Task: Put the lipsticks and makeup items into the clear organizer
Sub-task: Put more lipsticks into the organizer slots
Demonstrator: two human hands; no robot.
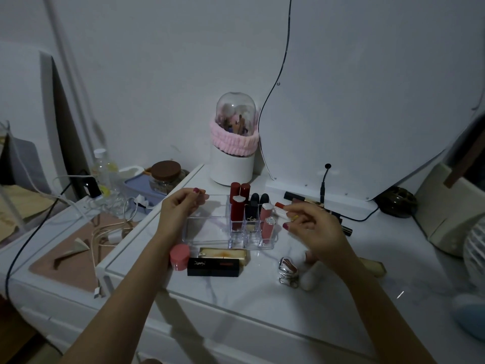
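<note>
Nearest, a black rectangular lipstick box (213, 267) lies unsorted on the white marbled surface (262, 298). The right hand (315, 232) pinches a slim red-tipped lip pencil (282, 208), evidently next for slotting. The left hand (181, 206), loosely curled and holding nothing, hovers over the clear acrylic organizer (207, 232).

Single head view, looking forward-down, close over table (236, 292).
</note>
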